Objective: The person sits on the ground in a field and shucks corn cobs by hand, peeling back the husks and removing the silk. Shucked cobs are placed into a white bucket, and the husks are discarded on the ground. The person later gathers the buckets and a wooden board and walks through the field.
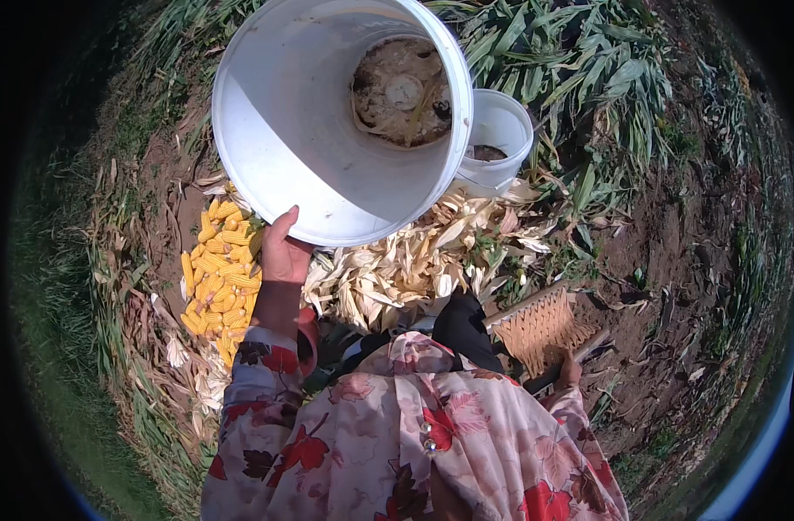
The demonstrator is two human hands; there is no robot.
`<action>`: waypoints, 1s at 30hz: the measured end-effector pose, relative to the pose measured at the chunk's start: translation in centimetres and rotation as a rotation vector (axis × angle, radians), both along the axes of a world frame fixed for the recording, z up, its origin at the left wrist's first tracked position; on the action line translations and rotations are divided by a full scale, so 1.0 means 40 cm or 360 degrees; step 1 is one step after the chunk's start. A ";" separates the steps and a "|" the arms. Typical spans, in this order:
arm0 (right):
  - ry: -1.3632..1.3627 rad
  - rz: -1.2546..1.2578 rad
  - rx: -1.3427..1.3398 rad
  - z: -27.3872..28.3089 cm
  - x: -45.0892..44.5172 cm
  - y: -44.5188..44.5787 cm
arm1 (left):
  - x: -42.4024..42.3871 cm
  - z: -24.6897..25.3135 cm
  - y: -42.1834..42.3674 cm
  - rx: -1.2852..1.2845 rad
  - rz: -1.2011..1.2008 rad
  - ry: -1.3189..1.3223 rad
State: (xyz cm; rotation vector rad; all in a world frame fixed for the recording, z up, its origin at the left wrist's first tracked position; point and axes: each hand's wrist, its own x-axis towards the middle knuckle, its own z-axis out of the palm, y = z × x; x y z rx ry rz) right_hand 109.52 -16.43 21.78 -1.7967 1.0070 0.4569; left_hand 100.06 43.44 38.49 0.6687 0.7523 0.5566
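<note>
My left hand grips the rim of a large white plastic bucket, its thumb inside the lip. The bucket is tilted with its mouth towards me. Its bottom is dirty brown, with a strip of dry leaf lying there. At my lower right, my right hand holds the wooden side bar of a small stool with a woven seat; its fingers are partly hidden. Left of my left forearm lies a pile of husked yellow corn cobs. Loose dry corn husks cover the ground beneath the bucket.
A smaller white bucket with a wire handle stands behind the large one, some dark matter inside. Cut green corn stalks are heaped at the upper right. Bare soil with scattered leaves lies to the right, and grass at far left.
</note>
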 end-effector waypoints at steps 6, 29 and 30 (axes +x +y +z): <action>0.0062 -0.0184 0.0390 0.012 0.167 0.074 | 0.470 -0.104 -0.002 -0.0363 -0.0165 0.0182; 0.0353 -0.0046 -0.0015 -0.125 0.222 0.042 | 0.815 -0.593 -0.171 -0.0530 -0.0763 0.1145; 0.0313 -0.0019 -0.0015 -0.123 0.222 0.048 | 0.834 -0.594 -0.176 -0.0545 -0.0731 0.1186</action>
